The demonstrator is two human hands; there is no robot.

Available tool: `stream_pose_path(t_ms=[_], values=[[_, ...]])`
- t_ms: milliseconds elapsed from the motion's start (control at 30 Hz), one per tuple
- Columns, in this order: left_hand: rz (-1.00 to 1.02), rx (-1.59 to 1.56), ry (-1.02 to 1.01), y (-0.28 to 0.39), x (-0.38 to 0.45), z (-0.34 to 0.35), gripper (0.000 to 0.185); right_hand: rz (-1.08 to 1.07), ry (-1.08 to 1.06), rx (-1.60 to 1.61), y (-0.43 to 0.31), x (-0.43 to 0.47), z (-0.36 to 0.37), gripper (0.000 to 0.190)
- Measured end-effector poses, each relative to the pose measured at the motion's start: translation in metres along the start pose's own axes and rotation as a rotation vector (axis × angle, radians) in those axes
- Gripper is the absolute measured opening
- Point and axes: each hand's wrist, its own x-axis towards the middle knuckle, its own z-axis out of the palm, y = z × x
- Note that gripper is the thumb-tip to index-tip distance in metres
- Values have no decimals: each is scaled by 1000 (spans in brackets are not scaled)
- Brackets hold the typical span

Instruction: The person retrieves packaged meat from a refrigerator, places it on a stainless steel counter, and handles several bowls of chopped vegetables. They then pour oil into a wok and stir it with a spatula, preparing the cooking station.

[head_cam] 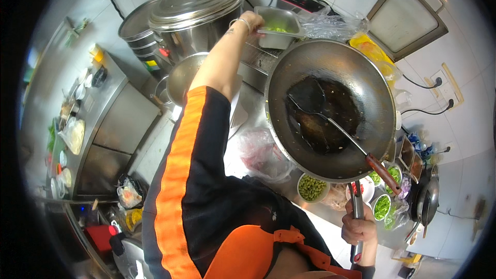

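Observation:
My left hand [254, 22] reaches to the far side, its fingers on the left rim of a rectangular steel food pan [279, 40] with chopped greens [277, 30] at the bottom. Nearer to me, my right hand [358, 224] grips the metal handle [357, 205] of a large dark wok [372, 97]. The wok holds a shallow pool of dark oily liquid. A black spatula [310, 93] rests in it, its wooden grip [383, 173] lying over the near right rim, held by neither hand. Whether the wok touches a burner is hidden.
A large lidded steel pot [190, 33] stands at the far left. Near the wok are a clear plastic bag [263, 155], a bowl of green beans or peas [312, 188] and several bowls of chopped vegetables [381, 207]. A digital scale or cooker panel [298, 2] sits by the wall.

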Motion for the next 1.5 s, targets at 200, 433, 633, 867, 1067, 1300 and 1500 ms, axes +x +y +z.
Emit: stream_pose_path(t_ms=[200, 433, 633, 867, 1067, 1300, 1500], values=[[307, -95, 159, 45, 9, -63, 7, -32, -72, -26, -12, 41, 17, 24], [621, -251, 250, 62, -66, -143, 12, -77, -192, -194, -43, 153, 44, 21], [709, -250, 264, 59, -136, -169, 8, -44, -289, -213, -58, 264, 63, 14], [723, -136, 208, 42, -192, -173, 14, 54, -542, -185, -54, 350, 71, 30], [622, -189, -17, 24, -235, -135, 25, -73, -397, 170, -9, 332, 55, 79], [539, -228, -356, 3, -332, 2, 18, -236, -389, -805, 39, 143, -41, 42], [577, -175, -687, -45, -426, 212, 29, -544, -140, -1072, 28, -90, -126, 27]])
